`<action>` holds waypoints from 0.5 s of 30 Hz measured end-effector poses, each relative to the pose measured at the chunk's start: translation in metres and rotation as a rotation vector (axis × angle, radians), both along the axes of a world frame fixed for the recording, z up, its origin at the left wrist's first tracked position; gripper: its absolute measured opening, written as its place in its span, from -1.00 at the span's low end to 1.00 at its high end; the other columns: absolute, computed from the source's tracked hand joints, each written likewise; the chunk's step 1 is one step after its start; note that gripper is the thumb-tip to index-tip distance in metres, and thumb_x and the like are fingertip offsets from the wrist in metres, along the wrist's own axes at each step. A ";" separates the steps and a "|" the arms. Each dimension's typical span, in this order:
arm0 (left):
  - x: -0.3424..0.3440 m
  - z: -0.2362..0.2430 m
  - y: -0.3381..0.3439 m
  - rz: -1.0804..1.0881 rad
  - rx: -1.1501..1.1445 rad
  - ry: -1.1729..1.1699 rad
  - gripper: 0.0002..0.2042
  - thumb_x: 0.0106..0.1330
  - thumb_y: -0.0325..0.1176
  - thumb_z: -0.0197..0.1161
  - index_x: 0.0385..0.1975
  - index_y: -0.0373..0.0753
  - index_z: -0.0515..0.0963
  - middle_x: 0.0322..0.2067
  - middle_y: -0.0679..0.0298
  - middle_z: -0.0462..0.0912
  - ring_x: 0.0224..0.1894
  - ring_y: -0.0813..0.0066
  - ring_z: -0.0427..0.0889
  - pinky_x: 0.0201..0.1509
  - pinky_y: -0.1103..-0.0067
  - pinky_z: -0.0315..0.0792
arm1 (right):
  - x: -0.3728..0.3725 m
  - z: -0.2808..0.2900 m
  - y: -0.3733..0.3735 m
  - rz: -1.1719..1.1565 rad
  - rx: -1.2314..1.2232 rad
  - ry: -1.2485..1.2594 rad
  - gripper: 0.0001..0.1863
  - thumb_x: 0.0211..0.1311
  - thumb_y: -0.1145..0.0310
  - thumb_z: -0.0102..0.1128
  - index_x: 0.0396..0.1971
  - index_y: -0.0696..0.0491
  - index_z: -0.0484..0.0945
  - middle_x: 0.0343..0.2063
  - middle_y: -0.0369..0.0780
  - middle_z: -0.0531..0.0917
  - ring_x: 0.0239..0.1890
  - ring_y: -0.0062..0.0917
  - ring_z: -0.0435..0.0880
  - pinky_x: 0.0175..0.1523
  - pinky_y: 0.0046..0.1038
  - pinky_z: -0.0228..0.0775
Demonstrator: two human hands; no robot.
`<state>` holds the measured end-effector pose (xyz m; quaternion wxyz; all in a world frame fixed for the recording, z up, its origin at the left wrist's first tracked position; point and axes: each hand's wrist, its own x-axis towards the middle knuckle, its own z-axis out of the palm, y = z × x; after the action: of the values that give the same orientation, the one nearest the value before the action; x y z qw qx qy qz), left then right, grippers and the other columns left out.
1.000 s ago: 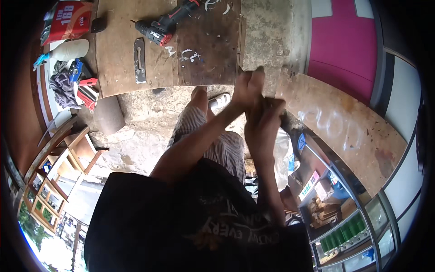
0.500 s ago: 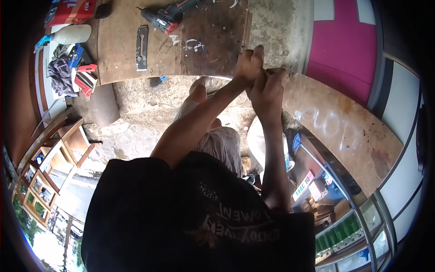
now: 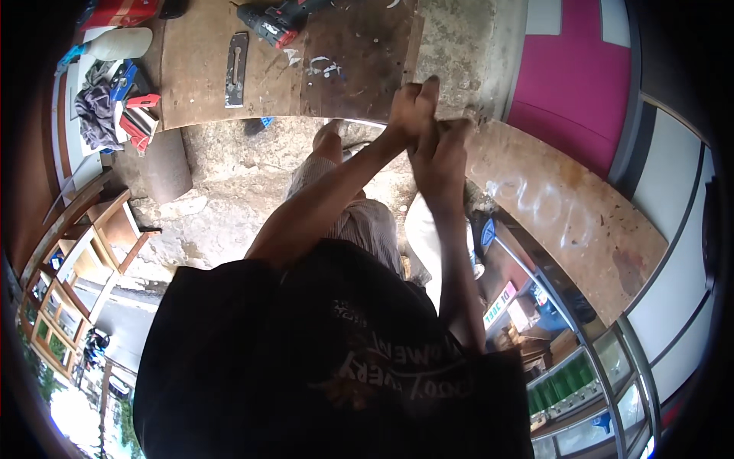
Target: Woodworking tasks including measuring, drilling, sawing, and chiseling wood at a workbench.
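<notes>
My left hand (image 3: 413,113) and my right hand (image 3: 443,157) are closed and pressed together by the wooden bench top's (image 3: 352,73) right end. Whatever lies within their fingers is hidden. A strip of bare concrete shows just beyond them. To the left on the bench rests a dark, flat plane iron (image 3: 236,70) with a long slot. Farther off lies a black and red cordless drill (image 3: 271,23).
A white-scribbled board (image 3: 566,206) extends right of my hands, below a magenta panel (image 3: 573,92). Left of the bench are a grey cloth (image 3: 98,107) and a pale cap (image 3: 122,44). A metal-framed shelf (image 3: 585,336) stands low right, wooden frames (image 3: 84,268) low left.
The whole view has shifted slightly, so the bench appears higher and a little to the left. Both hands stay closed together in nearly the same place.
</notes>
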<state>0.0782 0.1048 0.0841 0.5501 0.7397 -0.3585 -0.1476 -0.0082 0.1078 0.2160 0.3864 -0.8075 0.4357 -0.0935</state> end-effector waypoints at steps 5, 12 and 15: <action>-0.049 0.179 0.064 0.066 -0.045 0.251 -0.59 0.56 -0.11 -0.01 -0.43 -0.33 0.49 -0.73 0.18 0.38 -0.72 0.31 0.29 -0.55 0.38 0.21 | -0.016 0.190 0.052 -0.153 0.283 0.011 -0.73 0.53 0.50 0.04 0.04 0.27 0.20 -0.29 0.18 0.58 -0.20 -0.22 0.71 -0.16 -0.26 0.53; -0.038 0.073 0.066 -0.072 0.073 0.915 -0.46 0.56 -0.10 -0.05 -0.64 -0.37 0.51 -0.66 -0.02 0.54 -0.58 -0.09 0.51 -0.35 0.14 0.40 | -0.024 0.072 0.054 -0.009 0.047 0.166 -0.58 0.53 0.34 0.12 0.19 0.25 0.28 0.04 0.13 0.62 0.00 -0.09 0.71 -0.03 -0.31 0.56; -0.031 0.075 0.061 -0.115 -0.040 0.743 -0.59 0.52 -0.19 0.01 -0.52 -0.37 0.53 -0.61 0.03 0.55 -0.48 0.01 0.58 -0.28 0.22 0.44 | -0.034 0.071 0.047 -0.092 0.112 0.139 -0.67 0.53 0.40 0.07 0.12 0.26 0.31 -0.17 0.01 0.65 -0.22 -0.25 0.71 -0.13 -0.35 0.55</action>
<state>0.0471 0.1661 0.1593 0.6476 0.6034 -0.1783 -0.4298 -0.0420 0.1547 0.2866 0.3952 -0.7683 0.5025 -0.0302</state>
